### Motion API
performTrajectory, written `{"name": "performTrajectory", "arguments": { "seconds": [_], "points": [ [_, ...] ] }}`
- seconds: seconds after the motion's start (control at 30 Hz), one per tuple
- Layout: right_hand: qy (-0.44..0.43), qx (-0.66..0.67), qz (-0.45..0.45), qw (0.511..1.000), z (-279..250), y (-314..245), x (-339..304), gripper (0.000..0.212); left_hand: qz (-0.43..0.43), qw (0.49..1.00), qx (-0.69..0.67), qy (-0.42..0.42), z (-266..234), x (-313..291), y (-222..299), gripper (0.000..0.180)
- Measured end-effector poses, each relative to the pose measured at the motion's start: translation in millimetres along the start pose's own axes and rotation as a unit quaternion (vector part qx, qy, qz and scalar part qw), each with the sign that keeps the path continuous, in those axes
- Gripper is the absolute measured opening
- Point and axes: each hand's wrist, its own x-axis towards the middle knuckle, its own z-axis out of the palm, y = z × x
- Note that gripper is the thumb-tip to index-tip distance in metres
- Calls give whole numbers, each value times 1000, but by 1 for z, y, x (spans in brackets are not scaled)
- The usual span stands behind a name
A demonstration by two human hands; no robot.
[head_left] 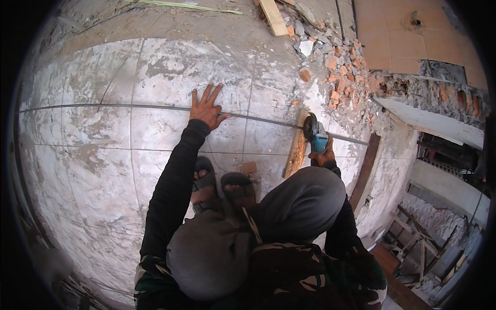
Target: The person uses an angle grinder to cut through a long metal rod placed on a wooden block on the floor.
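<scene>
A long thin metal rod [155, 107] runs left to right across the tiled floor. My left hand [206, 108] lies over it with fingers spread, pressing it down. In my right hand [325, 154] is a teal angle grinder [320, 141], its dark disc [310, 126] at the rod, above a wooden plank [296, 151] that lies beneath the rod. Small orange sparks show over the plank. Whether the disc has cut into the rod cannot be seen. My fingers close around the grinder's body, partly hidden by my knee.
Broken brick rubble [338, 77] is heaped at the far right, near a loose board [274, 18]. A dark brown bar [364, 173] lies beyond the grinder, by a drop with wooden framing [413, 237]. My sandalled feet [222, 186] stand close to the rod.
</scene>
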Motion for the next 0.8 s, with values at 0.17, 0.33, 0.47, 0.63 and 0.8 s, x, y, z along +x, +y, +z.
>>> {"name": "performTrajectory", "arguments": {
  "seconds": [0.17,0.33,0.47,0.63,0.8],
  "points": [
    [-4,-14,13,1000,-1,0,-9,111,-8,1000,-10,-22,-2,-1,1,41],
    [-17,35,-52,998,0,40,-4,111,2,1000,-3,-25,-3,4,3,43],
    [-23,18,-34,999,3,27,-11,109,-6,999,7,-39,-2,1,0,46],
    [-11,20,-13,1000,0,22,-7,107,-8,999,7,-49,-3,5,6,45],
    [-4,-22,4,1000,-2,-6,1,106,-12,999,11,-40,-2,4,4,45]
  ]
}}
